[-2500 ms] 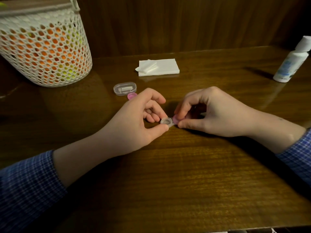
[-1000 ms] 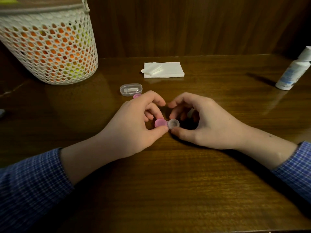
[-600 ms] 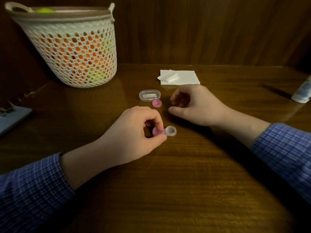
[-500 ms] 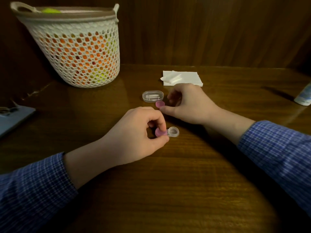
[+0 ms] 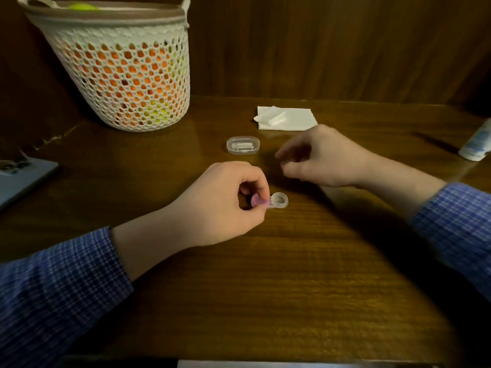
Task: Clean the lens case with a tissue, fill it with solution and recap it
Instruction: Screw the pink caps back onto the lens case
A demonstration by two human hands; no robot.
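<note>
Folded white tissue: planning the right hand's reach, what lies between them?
Head view: only bare wooden table separates the folded white tissue from the right hand.

Right hand blurred, held object unclear; solution bottle cropped at right edge; grey device cropped left.

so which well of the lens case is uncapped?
The clear well on the right end, away from the left hand. The other well still wears its pink cap.

Wooden table, basket, tissues, clear box, perhaps bottle
</note>
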